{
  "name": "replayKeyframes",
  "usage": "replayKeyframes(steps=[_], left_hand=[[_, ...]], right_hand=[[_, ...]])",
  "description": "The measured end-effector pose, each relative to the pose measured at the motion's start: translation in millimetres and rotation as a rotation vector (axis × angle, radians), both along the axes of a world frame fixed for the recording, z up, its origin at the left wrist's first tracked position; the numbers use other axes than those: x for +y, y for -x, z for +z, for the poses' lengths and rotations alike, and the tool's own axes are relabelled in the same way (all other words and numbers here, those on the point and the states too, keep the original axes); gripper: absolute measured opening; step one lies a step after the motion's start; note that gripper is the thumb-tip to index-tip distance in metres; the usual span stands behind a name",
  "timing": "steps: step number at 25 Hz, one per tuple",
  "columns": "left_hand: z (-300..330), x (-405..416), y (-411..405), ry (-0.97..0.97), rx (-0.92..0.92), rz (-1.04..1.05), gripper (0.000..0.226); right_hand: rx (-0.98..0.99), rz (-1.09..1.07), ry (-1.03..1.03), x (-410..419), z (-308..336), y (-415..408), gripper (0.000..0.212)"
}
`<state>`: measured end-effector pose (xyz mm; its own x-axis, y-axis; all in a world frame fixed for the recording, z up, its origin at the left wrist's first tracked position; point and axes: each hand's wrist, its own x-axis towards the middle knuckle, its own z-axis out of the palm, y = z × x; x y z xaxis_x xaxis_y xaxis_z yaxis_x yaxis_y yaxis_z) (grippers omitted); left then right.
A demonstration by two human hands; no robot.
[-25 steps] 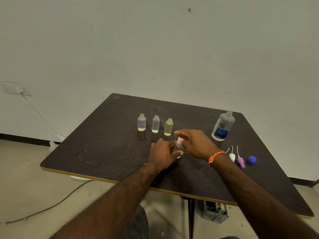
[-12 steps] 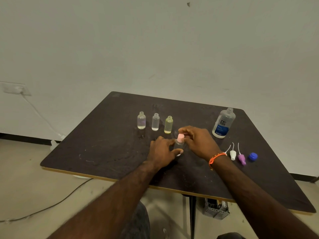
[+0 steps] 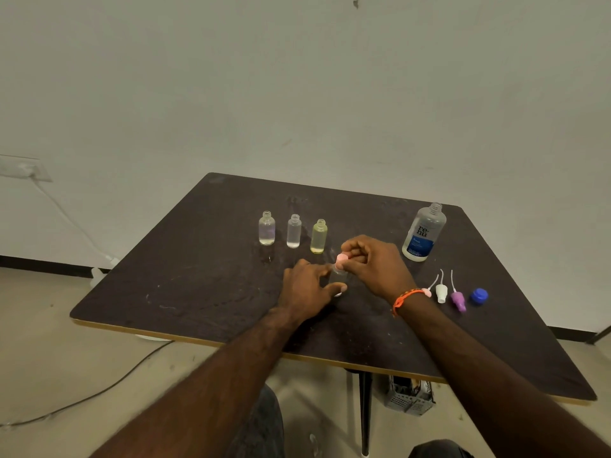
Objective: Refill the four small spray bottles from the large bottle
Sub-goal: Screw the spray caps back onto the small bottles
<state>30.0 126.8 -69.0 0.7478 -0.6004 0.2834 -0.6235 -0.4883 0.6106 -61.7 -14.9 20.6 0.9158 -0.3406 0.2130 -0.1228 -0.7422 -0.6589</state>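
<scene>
- Bottle (image 3: 338, 276), small, clear and cylindrical, stands on the table near its middle, mostly hidden between the two hands.
- Left hand (image 3: 305, 292) grips the bottle's body, thumb curled round its front near the base.
- Right hand (image 3: 373, 264) pinches the pink cap (image 3: 342, 258) at the bottle's neck with curled fingertips; an orange woven band (image 3: 405, 299) circles that wrist.
- Three more small bottles stand upright and uncapped in a row just behind the hands: a faintly purple one (image 3: 266, 228), a clear one (image 3: 294, 231) and a yellow one (image 3: 319, 236), each with a threaded neck and a little liquid at the bottom.
- Large bottle (image 3: 424, 232), translucent plastic with a blue-and-white label, stands open to the right of the row, apart from it.
- Spray tops lie on the table right of the right wrist: a pink one (image 3: 427, 291) partly behind the wrist, a white one (image 3: 441, 292) and a purple one (image 3: 459, 300), each with a thin dip tube pointing away.
- Blue cap (image 3: 479, 296), round and ridged, lies just right of the purple top.
- Table (image 3: 198, 276) is dark, matte and scuffed, with a pale wood edge and rounded corners.
- Grey slotted crate (image 3: 410, 395) sits on the floor beneath the table; a cable (image 3: 82, 396) trails across the floor at left.
</scene>
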Motion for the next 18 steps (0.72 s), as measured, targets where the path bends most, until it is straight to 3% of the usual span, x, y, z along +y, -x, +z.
replayKeyframes(steps=[2, 4, 6, 9, 14, 18], left_hand=[[1, 1, 1, 0.018, 0.022, -0.003, 0.036], [0, 1, 1, 0.024, 0.028, -0.006, 0.033], [0, 1, 0, 0.006, 0.016, -0.004, 0.041], [-4, -1, -2, -0.003, -0.004, -0.003, 0.043], [-7, -2, -3, 0.014, 0.011, -0.003, 0.058], [-9, -3, -4, 0.008, 0.008, -0.002, 0.049]], right_hand=[[0.035, -0.021, 0.052, 6, 0, -1, 0.054], [0.038, 0.070, -0.026, 10, -3, 0, 0.071], [0.033, 0.153, -0.094, 8, -2, 0, 0.059], [-0.009, 0.073, -0.079, 6, -2, 1, 0.043], [0.066, 0.032, 0.104, 7, 6, 0, 0.045], [0.077, 0.107, 0.026, 3, 4, 1, 0.032]])
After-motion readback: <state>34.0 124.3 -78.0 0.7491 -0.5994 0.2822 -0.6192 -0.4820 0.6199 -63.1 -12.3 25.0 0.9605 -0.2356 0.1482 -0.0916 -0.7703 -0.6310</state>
